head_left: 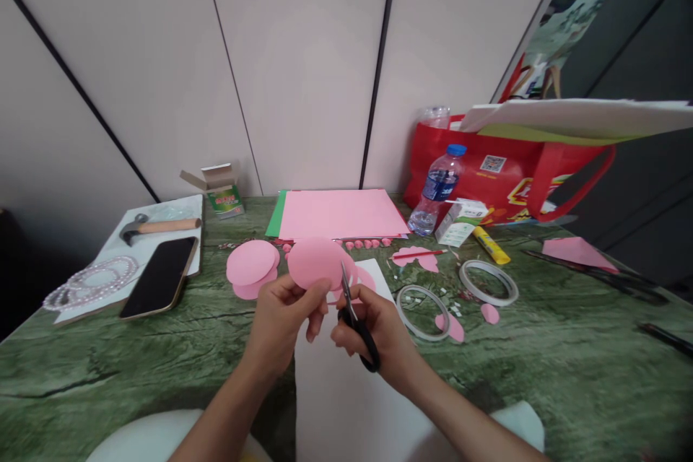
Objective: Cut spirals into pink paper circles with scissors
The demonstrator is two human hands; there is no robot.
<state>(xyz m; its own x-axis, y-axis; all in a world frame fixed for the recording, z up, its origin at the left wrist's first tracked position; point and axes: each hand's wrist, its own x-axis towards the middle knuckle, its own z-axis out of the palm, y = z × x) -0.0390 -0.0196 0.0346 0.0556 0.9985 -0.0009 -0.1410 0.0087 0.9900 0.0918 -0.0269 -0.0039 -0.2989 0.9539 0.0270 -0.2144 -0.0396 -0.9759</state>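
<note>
round pink paper piece [315, 262], plain and smooth-edged, its near edge pinched by fingers of left hand [284, 314], right hand [385, 332] grasping black-handled scissors [349, 306] at its right side

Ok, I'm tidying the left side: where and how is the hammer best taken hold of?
By the wooden handle, I'd say, coming from above and the right: its free end points that way, while the dark head lies left. The phone lies close in front.

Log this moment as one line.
left hand: round pink paper piece; right hand: black-handled metal scissors, blades by paper's edge; below: flat white sheet
</note>
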